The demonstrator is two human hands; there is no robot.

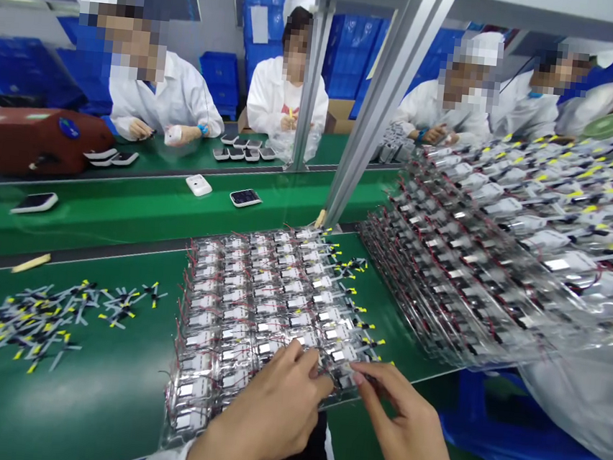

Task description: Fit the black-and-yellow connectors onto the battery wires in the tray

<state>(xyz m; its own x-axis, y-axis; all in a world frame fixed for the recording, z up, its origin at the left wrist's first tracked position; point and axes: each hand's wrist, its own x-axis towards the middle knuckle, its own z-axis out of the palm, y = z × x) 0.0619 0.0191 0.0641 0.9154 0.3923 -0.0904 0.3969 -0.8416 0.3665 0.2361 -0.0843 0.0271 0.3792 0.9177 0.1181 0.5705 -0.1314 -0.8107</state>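
Note:
A clear plastic tray lies on the green bench, filled with rows of silver-white parts with thin red wires. Over its near right part is my left hand, its fingers curled down at the parts; what they pinch, if anything, is hidden. My right hand is at the tray's near right corner, thumb and index finger closed together on something too small to make out. Small parts with yellow tabs stick out along the tray's right edge. A loose heap of similar yellow-tabbed parts lies on the bench to the left.
Tall stacked trays of parts rise at the right. Behind the bench runs a green conveyor carrying white devices. A metal post stands beyond the tray. Several people in white coats sit across the line.

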